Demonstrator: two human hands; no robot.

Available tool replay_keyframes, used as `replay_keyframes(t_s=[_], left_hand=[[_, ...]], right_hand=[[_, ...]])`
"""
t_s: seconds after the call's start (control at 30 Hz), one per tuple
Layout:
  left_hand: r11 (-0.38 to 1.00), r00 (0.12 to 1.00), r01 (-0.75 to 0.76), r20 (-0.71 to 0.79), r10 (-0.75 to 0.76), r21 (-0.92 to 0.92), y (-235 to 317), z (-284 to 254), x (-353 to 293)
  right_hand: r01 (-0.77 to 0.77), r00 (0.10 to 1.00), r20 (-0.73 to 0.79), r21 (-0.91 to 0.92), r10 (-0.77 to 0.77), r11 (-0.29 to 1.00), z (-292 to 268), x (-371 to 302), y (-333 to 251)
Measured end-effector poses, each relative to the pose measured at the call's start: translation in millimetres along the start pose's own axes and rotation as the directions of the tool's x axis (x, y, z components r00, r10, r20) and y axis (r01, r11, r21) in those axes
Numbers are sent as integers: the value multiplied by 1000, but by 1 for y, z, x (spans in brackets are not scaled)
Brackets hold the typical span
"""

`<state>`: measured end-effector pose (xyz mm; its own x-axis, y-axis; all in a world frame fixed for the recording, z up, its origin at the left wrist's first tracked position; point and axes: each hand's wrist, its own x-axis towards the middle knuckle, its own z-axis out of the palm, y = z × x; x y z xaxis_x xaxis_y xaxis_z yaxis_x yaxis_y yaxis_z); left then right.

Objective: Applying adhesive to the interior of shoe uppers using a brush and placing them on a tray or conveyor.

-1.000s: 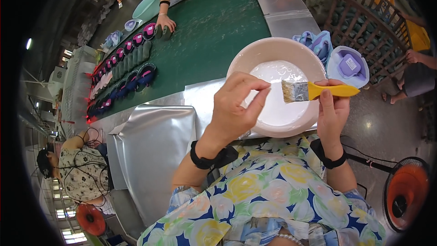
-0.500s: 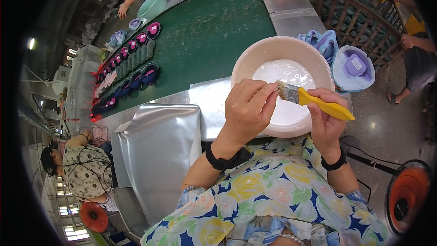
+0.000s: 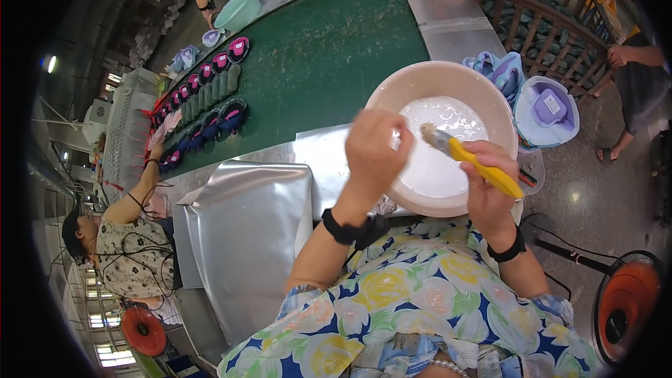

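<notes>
My right hand (image 3: 491, 185) is wrapped round the yellow handle of a paintbrush (image 3: 483, 165). The brush tilts over a pale pink basin (image 3: 511, 108), bristles pointing up and left. White liquid (image 3: 435, 175) covers the basin's bottom. My left hand (image 3: 376, 150) is raised over the basin's left rim, just apart from the bristles. Its fingers are curled, thumb and forefinger drawn together; motion blur hides whether something tiny is between them.
A green conveyor belt (image 3: 318, 42) carries rows of dark, pink and grey shoe pieces at left. Purple and light-blue pieces (image 3: 549, 106) lie right of the basin. A sheet-metal cover (image 3: 252, 231) stands left of me. A red fan (image 3: 619, 308) is at lower right; other people work nearby.
My left hand has come away from the bristles and moved slightly left. The brush has turned and shifted a little left. At far left, a co-worker's arm now reaches to the belt.
</notes>
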<state>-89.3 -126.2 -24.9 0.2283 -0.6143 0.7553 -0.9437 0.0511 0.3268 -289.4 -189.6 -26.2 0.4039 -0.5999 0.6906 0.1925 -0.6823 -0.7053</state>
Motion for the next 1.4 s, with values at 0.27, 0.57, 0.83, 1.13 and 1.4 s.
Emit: replay_keyframes(t_s=[0.27, 0.57, 0.83, 1.13, 1.4], left_hand=[[697, 699, 658, 113, -706, 285, -185, -50, -57], [675, 659, 627, 198, -726, 389, -190, -66, -87], [748, 763, 632, 7, -646, 204, -164, -54, -62], [819, 944, 294, 284, -168, -492, 9, -51, 35], [805, 933, 234, 358, -28, -546, 66, -35, 58]], right_hand=[[-415, 591, -75, 826, 803, 382, -47, 15, 26], [-267, 447, 391, 917, 804, -297, -45, 7, 33], [-279, 470, 392, 916, 791, -288, -44, 8, 26], [-256, 425, 517, 856, 743, -449, -25, 3, 29], [-333, 418, 481, 871, 771, -362, -20, 0, 23]])
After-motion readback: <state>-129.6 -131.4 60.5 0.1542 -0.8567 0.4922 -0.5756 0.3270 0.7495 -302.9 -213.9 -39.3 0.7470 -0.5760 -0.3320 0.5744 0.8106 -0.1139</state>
